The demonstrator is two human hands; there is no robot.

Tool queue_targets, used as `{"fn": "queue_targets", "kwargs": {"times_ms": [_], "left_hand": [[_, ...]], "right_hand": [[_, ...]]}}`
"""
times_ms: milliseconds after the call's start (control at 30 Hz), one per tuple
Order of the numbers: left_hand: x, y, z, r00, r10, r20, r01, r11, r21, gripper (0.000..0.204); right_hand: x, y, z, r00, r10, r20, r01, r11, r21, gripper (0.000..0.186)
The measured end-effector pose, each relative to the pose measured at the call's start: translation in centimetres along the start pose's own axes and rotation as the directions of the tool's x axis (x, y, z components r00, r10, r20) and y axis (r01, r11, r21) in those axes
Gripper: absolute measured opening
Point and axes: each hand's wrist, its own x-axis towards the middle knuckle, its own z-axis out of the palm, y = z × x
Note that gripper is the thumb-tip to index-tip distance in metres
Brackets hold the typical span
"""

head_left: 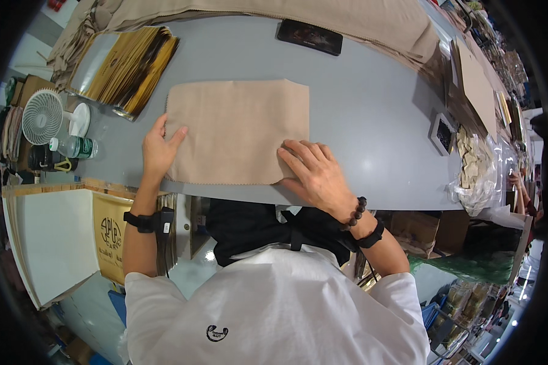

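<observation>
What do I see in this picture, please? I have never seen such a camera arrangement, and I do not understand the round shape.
There is no machine here: a person works with two bare hands. A wide fisheye camera on the person's head looks down, so straight edges bend and the corners are dark. On the grey table lies a rectangular beige cloth with zigzag edges. The left hand is at its left edge, thumb on top; the right hand lies on its lower right part. Whether either hand grips it firmly, I cannot tell. Farther away are a smartphone and a stack of golden sleeves; at left, a white fan and a plastic bottle.
</observation>
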Motion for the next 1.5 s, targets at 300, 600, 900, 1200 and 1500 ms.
{"fn": "queue_targets", "kwargs": {"times_ms": [300, 600, 900, 1200, 1500], "left_hand": [[-0.4, 1.8, 0.2, 1.000, -0.005, -0.010, 0.007, 0.983, 0.185, 0.062], [-0.6, 2.8, -0.3, 0.986, 0.154, -0.068, -0.118, 0.921, 0.372, 0.070], [0.0, 1.0, 0.1, 0.884, 0.432, 0.178, -0.446, 0.670, 0.593, 0.056], [-2.1, 4.7, 7.2, 0.889, 0.415, 0.194, -0.454, 0.745, 0.488, 0.064], [-3.4, 7.9, 11.4, 0.890, 0.410, 0.197, -0.452, 0.742, 0.495, 0.072]], "right_hand": [[-2.5, 0.6, -1.1, 0.997, 0.031, 0.074, -0.034, 0.999, 0.034, 0.034], [9.3, 10.3, -0.2, 0.966, 0.241, -0.092, -0.223, 0.960, 0.170, 0.036], [10.0, 14.7, -0.9, 0.906, 0.406, 0.120, -0.394, 0.912, -0.114, 0.030], [-4.0, 14.8, -6.9, 0.821, 0.557, -0.128, -0.564, 0.825, -0.025, 0.020], [-16.0, 24.3, -16.6, 0.527, 0.690, -0.497, -0.840, 0.511, -0.182, 0.019]]}}
